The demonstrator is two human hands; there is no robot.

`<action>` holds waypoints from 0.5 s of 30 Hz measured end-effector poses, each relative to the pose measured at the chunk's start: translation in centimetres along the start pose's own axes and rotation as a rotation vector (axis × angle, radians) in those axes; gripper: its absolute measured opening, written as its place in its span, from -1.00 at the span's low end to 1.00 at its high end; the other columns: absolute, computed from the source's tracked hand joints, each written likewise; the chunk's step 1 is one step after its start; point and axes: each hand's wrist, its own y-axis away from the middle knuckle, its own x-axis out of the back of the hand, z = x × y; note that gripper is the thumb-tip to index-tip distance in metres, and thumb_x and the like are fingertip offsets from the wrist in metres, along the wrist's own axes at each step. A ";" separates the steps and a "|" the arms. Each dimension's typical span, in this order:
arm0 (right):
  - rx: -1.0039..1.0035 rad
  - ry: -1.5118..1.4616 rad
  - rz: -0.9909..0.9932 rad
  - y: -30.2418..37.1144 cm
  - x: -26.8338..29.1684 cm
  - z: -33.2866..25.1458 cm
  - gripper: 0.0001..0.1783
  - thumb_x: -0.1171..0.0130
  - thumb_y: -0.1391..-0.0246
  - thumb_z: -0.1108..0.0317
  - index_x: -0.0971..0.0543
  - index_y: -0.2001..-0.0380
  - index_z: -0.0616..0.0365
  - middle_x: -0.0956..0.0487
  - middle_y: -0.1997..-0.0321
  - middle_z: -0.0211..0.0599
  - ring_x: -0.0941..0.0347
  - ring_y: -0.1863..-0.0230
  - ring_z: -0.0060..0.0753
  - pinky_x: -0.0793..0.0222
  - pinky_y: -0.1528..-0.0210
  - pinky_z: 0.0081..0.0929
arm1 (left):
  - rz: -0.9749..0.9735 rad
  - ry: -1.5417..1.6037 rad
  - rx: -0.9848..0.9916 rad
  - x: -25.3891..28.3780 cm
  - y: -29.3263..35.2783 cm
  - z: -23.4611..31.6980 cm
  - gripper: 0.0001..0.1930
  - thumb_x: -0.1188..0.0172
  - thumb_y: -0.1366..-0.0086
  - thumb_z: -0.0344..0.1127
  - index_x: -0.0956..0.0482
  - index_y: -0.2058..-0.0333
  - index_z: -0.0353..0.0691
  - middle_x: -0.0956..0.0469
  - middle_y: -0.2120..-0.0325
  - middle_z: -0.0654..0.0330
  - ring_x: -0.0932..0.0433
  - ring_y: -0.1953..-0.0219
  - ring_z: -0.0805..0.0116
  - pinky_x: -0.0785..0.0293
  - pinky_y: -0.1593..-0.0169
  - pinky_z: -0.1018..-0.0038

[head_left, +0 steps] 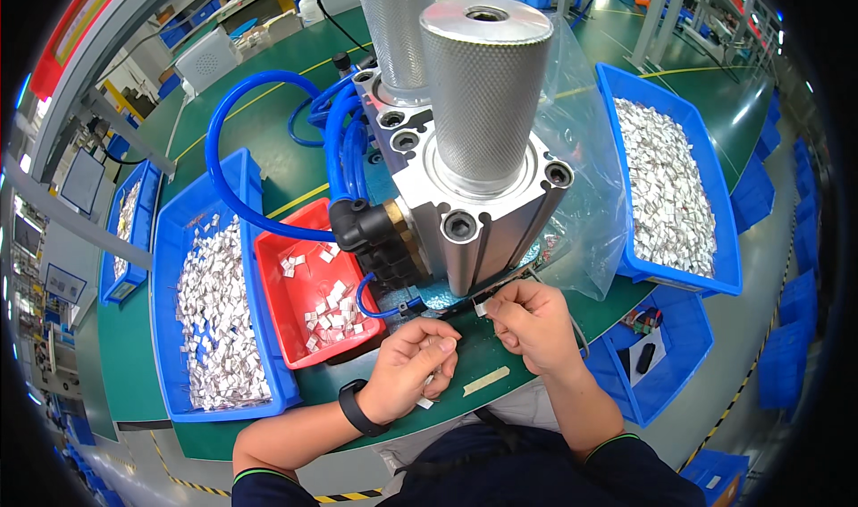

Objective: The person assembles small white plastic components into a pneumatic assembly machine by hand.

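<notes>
My right hand (pixel 534 324) pinches a small white block with thin wire leads (pixel 481 310) between thumb and fingers, at the front base of a silver pneumatic press (pixel 487 163). Nearer to me, my left hand (pixel 416 368) is curled closed around a few more of these white blocks (pixel 424 402); most of them are hidden by the fingers. A black band circles the left wrist. The press has two knurled metal cylinders on top and blue air hoses (pixel 234 172) on its left side. Its working gap is mostly hidden from above.
Left of the press, a red bin (pixel 284 324) holds some white blocks, and a blue bin (pixel 165 364) beside it holds many. Another full blue bin (pixel 728 239) stands right, above a lower blue bin (pixel 693 346) with a dark object. Clear plastic film (pixel 585 150) hangs behind the press.
</notes>
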 end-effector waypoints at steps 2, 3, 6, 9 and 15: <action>0.003 -0.005 -0.002 0.0 0.0 0.0 -0.83 -0.24 0.00 0.41 -0.48 0.52 0.26 -0.37 0.70 -0.49 -0.15 0.74 -0.80 0.05 0.74 -0.78 | -0.006 -0.005 -0.003 0.0 0.0 0.0 -0.87 0.03 -0.32 -0.41 -0.39 0.19 -0.28 -0.39 0.62 0.15 -0.15 0.79 0.54 -0.05 0.70 0.60; -0.002 -0.007 0.002 0.0 0.0 0.1 -0.84 -0.23 0.00 0.42 -0.48 0.51 0.26 -0.37 0.69 -0.49 -0.15 0.74 -0.80 0.05 0.74 -0.78 | -0.006 0.005 0.003 0.0 0.0 0.0 -0.87 0.03 -0.32 -0.41 -0.39 0.20 -0.29 -0.39 0.62 0.15 -0.15 0.79 0.54 -0.05 0.70 0.60; -0.012 -0.027 -0.003 0.0 -0.1 0.0 -0.85 -0.23 -0.01 0.42 -0.47 0.49 0.25 -0.37 0.69 -0.50 -0.15 0.74 -0.80 0.06 0.74 -0.78 | -0.002 0.013 0.007 0.1 0.0 -0.1 -0.88 0.02 -0.32 -0.41 -0.39 0.20 -0.29 -0.39 0.62 0.15 -0.15 0.79 0.54 -0.05 0.70 0.60; -0.030 -0.042 -0.011 0.1 -0.4 -0.1 -0.86 -0.22 -0.01 0.44 -0.46 0.47 0.24 -0.36 0.68 -0.50 -0.14 0.74 -0.81 0.06 0.74 -0.78 | -0.001 0.001 0.006 0.1 0.0 0.0 -0.87 0.04 -0.33 -0.39 -0.38 0.21 -0.29 -0.40 0.62 0.13 -0.15 0.79 0.53 -0.05 0.71 0.59; 0.021 -0.010 -0.088 0.6 -0.1 0.2 -0.88 -0.18 -0.03 0.47 -0.43 0.49 0.22 -0.39 0.67 -0.46 -0.17 0.73 -0.79 0.03 0.74 -0.77 | 0.005 0.066 0.045 0.1 0.0 0.3 -0.77 0.12 -0.38 -0.26 -0.37 0.20 -0.33 -0.42 0.60 0.12 -0.20 0.77 0.53 -0.08 0.69 0.62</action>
